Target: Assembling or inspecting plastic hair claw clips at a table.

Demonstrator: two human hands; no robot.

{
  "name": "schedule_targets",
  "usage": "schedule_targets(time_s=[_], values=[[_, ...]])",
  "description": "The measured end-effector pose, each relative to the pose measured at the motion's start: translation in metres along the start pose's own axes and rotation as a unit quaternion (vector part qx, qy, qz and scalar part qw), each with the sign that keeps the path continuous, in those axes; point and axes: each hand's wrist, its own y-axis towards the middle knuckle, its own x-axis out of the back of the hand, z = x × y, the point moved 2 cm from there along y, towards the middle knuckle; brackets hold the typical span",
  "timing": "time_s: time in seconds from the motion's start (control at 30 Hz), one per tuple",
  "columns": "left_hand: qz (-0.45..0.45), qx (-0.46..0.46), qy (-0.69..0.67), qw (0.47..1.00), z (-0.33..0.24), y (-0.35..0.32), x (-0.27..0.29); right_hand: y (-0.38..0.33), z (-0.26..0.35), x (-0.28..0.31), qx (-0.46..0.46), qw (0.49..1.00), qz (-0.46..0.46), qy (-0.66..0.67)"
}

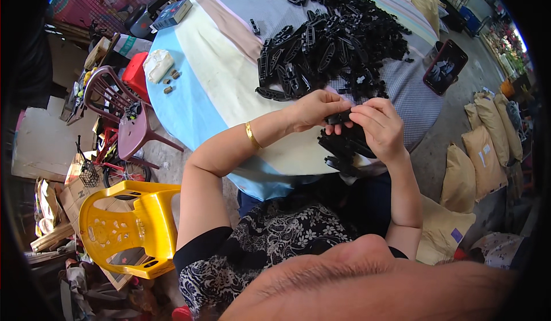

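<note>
Holding one small black plastic part (337, 118) between them, the left hand (313, 110) and right hand (379, 127) worked; a large pile of black parts (333, 40) remained on the table (218, 74).

A small black plastic part (338, 118), short and bar-shaped, sits pinched between the fingers (360, 114) of both hands, held roughly level above the near rim of the counter (229, 86). Its middle shows between the fingertips; the ends are hidden. Just below it, a cluster of black plastic slotted pieces (344, 148) lies bunched together at the counter's edge, partly under the right hand (381, 129), several pieces overlapping at odd angles. The left hand (313, 110) closes on the small part from the left side, thumb underneath. Finer detail of the part's shape cannot be made out.
</note>
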Motion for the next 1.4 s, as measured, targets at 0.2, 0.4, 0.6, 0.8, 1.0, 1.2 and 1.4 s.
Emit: schedule_targets(time_s=[0.2,0.4,0.6,0.8,1.0,1.2,1.4], values=[[0.037,-0.077,0.144,0.986,-0.010,-0.008,0.005,0.004,-0.001,0.001,-0.107,0.993,0.017,0.051],[-0.091,-0.300,0.488,0.815,-0.016,-0.021,-0.018,-0.008,-0.010,0.000,-0.278,0.945,0.083,0.152],[-0.096,-0.356,0.500,0.784,-0.014,-0.020,-0.016,-0.013,-0.009,0.002,-0.184,0.981,0.036,0.044],[-0.055,-0.336,0.614,0.712,-0.045,-0.030,0.002,-0.009,-0.013,0.009,-0.254,0.928,0.228,0.149],[-0.179,-0.169,0.799,0.548,-0.025,-0.016,0.036,-0.027,-0.067,0.006,-0.330,0.943,0.031,0.007],[-0.225,-0.205,0.818,0.488,-0.020,-0.010,0.028,-0.047,-0.097,-0.004,-0.316,0.929,0.106,-0.162],[-0.297,-0.268,0.457,0.795,-0.039,-0.015,0.025,-0.041,-0.089,0.001,-0.367,0.906,0.089,-0.190]])
